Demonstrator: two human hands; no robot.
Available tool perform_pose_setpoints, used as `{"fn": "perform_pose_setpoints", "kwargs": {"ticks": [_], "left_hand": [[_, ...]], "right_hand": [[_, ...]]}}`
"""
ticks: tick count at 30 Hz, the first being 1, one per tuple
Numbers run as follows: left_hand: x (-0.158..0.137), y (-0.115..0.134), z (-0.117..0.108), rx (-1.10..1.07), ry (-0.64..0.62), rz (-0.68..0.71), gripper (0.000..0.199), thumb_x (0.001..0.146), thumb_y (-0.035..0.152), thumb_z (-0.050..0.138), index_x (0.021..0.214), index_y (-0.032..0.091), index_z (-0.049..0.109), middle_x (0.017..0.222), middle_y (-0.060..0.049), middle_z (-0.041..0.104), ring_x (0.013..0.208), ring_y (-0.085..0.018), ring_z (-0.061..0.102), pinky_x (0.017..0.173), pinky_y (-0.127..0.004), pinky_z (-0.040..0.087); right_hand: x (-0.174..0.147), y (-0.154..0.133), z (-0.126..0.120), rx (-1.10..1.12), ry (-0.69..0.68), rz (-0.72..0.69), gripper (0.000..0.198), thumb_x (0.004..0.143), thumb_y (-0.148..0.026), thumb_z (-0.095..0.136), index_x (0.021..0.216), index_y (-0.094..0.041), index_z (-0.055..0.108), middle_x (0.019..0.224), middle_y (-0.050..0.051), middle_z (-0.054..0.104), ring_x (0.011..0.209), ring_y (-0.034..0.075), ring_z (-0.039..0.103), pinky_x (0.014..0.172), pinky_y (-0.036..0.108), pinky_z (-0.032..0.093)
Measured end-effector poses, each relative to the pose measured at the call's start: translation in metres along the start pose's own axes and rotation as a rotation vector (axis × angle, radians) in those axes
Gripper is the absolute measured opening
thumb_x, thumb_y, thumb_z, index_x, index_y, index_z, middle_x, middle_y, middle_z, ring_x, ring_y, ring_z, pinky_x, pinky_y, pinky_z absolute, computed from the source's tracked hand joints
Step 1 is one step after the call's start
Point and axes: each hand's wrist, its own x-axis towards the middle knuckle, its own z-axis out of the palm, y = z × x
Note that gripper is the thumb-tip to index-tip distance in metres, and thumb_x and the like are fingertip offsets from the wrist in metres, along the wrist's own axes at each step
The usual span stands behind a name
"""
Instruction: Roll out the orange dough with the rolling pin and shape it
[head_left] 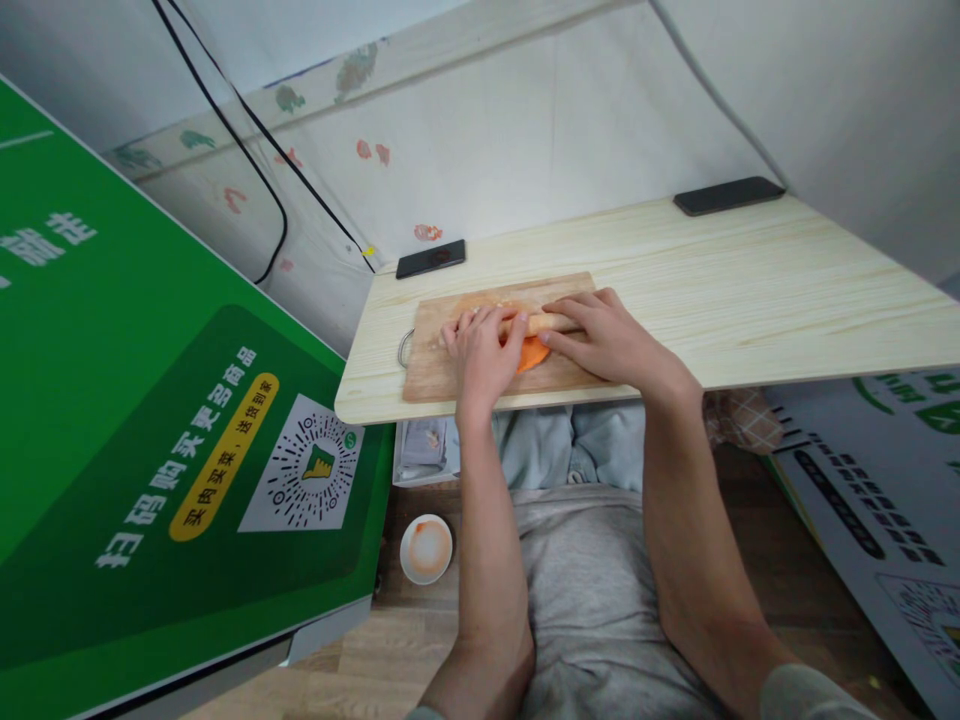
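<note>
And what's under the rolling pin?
A flat orange piece, possibly dough, shows at the near side of the rolling pin, on the wooden board. The left hand and right hand hide whatever lies beneath the pin's ends.
</note>
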Motion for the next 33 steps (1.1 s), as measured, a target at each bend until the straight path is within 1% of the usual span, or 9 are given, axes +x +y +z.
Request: {"fn": "perform_pose_setpoints", "kwargs": {"ticks": [3,7,12,18,24,29,33], "left_hand": [[0.0001,-0.0007,0.0005,-0.002,0.005,0.006,0.028,0.115,0.044,0.056,0.108,0.030,0.080,0.128,-0.002,0.084,0.123,-0.028,0.067,0.114,-0.048,0.038],[0.0001,-0.0010,0.0009,-0.001,0.003,0.007,0.029,0.115,0.044,0.056,0.109,0.030,0.080,0.128,-0.002,0.084,0.122,-0.028,0.067,0.115,-0.048,0.038],[0.0001,-0.0014,0.0014,-0.008,0.003,0.002,0.029,0.115,0.044,0.056,0.109,0.029,0.080,0.128,-0.002,0.083,0.121,-0.027,0.067,0.116,-0.049,0.037],[0.0001,-0.0018,0.0014,-0.009,0.007,0.007,0.029,0.115,0.044,0.056,0.109,0.029,0.080,0.127,-0.002,0.084,0.122,-0.028,0.067,0.116,-0.050,0.037],[0.0000,-0.0013,0.0012,-0.014,0.005,0.008,0.028,0.115,0.044,0.056,0.109,0.029,0.079,0.129,-0.003,0.083,0.124,-0.030,0.068,0.115,-0.051,0.037],[0.0002,-0.0027,0.0027,-0.019,0.024,0.020,0.028,0.114,0.044,0.057,0.108,0.029,0.079,0.129,-0.002,0.083,0.123,-0.029,0.068,0.114,-0.050,0.037],[0.0007,-0.0028,0.0027,-0.010,0.010,0.016,0.029,0.115,0.044,0.056,0.111,0.028,0.079,0.130,-0.004,0.083,0.125,-0.030,0.068,0.114,-0.050,0.037]], "right_hand": [[0.0002,0.0001,-0.0003,0.008,0.000,-0.004,0.049,0.107,-0.054,0.058,0.141,-0.025,0.077,0.138,0.016,0.076,0.133,0.044,0.057,0.114,0.063,0.047],[0.0010,0.0014,0.0021,0.003,0.017,-0.016,0.049,0.107,-0.053,0.058,0.140,-0.022,0.077,0.138,0.017,0.075,0.133,0.044,0.057,0.115,0.063,0.047],[0.0016,0.0028,0.0039,0.005,0.026,-0.020,0.046,0.107,-0.052,0.059,0.141,-0.026,0.077,0.139,0.015,0.075,0.133,0.044,0.057,0.114,0.064,0.046],[0.0025,0.0016,0.0032,-0.002,0.018,-0.005,0.049,0.107,-0.052,0.059,0.140,-0.021,0.077,0.139,0.018,0.075,0.133,0.044,0.056,0.115,0.062,0.046],[0.0022,0.0000,0.0030,-0.005,0.029,-0.003,0.046,0.106,-0.053,0.059,0.140,-0.026,0.078,0.138,0.016,0.076,0.133,0.045,0.056,0.112,0.065,0.048],[0.0028,-0.0005,0.0032,-0.003,0.027,0.013,0.046,0.107,-0.052,0.059,0.140,-0.027,0.078,0.139,0.016,0.075,0.134,0.045,0.056,0.110,0.064,0.049],[0.0034,-0.0002,0.0035,-0.005,0.027,0.014,0.046,0.106,-0.052,0.059,0.139,-0.027,0.078,0.138,0.015,0.075,0.134,0.045,0.056,0.109,0.064,0.049]]}}
